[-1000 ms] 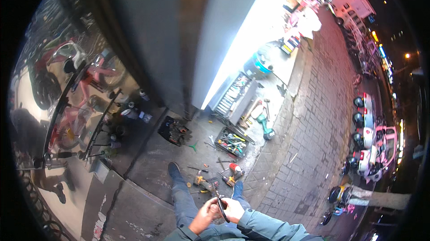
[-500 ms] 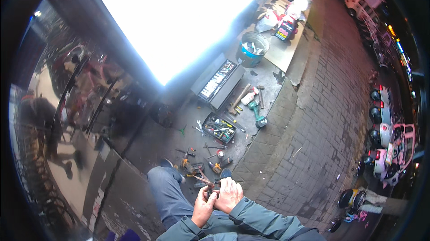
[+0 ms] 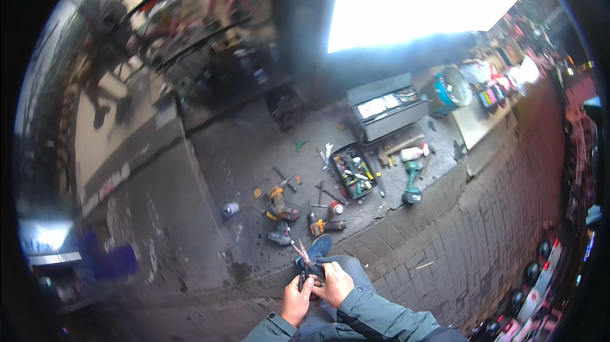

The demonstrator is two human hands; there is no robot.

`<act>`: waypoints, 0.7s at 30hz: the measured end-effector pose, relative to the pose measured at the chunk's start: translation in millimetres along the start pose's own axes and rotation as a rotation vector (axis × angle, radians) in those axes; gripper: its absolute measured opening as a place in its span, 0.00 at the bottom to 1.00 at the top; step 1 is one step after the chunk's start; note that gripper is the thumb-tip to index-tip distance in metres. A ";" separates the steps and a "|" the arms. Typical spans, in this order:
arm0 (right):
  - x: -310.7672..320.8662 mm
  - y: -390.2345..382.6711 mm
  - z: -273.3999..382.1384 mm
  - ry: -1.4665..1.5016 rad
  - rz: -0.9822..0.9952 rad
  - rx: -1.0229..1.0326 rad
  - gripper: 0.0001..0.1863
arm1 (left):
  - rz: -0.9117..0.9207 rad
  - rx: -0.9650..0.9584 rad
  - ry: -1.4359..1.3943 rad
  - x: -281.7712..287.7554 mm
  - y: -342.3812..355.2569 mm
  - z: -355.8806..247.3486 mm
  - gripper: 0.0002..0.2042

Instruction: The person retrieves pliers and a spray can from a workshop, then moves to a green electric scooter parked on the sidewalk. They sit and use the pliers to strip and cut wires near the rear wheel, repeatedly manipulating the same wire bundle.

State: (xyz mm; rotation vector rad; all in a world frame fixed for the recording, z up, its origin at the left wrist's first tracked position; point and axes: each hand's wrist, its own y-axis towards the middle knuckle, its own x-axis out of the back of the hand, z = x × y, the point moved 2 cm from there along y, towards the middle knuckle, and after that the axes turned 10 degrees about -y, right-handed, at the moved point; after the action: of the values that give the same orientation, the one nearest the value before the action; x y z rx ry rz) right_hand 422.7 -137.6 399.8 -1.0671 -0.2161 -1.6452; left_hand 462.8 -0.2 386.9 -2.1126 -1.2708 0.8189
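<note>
My left hand [image 3: 295, 299] and my right hand [image 3: 335, 283] are close together over my lap, both closed. Between them is a pair of long-jawed pliers [image 3: 305, 258], rusty brown with dark handles. Its narrow jaws are spread and point away from me, above my blue shoe [image 3: 316, 250]. The left fingers pinch around one handle, and the right hand wraps the other side. Whether the fingers also hold a small part is hidden.
Yellow-and-black power drills [image 3: 277, 202] lie beyond my foot, near a spray can [image 3: 230, 209]. Farther off are a tray of hand tools [image 3: 354, 173], a grey toolbox [image 3: 394, 127], a green cordless tool [image 3: 412, 183], a hammer [image 3: 406, 143] and a blue-banded bucket [image 3: 443, 92].
My view has swung left, so the tools and bright panel sit farther right. The pliers stay in both hands, and their jaws now show more plainly, spread apart.
</note>
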 end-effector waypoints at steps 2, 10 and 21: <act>-45.1 -7.3 -16.9 -0.030 0.020 0.060 0.26 | -0.059 -0.052 0.024 23.6 5.0 43.2 0.13; -129.8 -84.5 -83.5 -0.180 0.280 0.269 0.39 | -0.343 -0.349 0.351 58.9 -30.0 187.8 0.15; -166.6 -64.8 -189.9 -0.133 0.545 0.569 0.37 | -0.414 0.005 0.208 43.8 -11.0 293.2 0.17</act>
State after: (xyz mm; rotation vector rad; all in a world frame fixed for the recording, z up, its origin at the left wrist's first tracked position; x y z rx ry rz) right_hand 265.0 -117.8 193.1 -0.7093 -0.4122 -0.9390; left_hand 259.0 83.2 188.1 -1.7832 -1.5135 0.4118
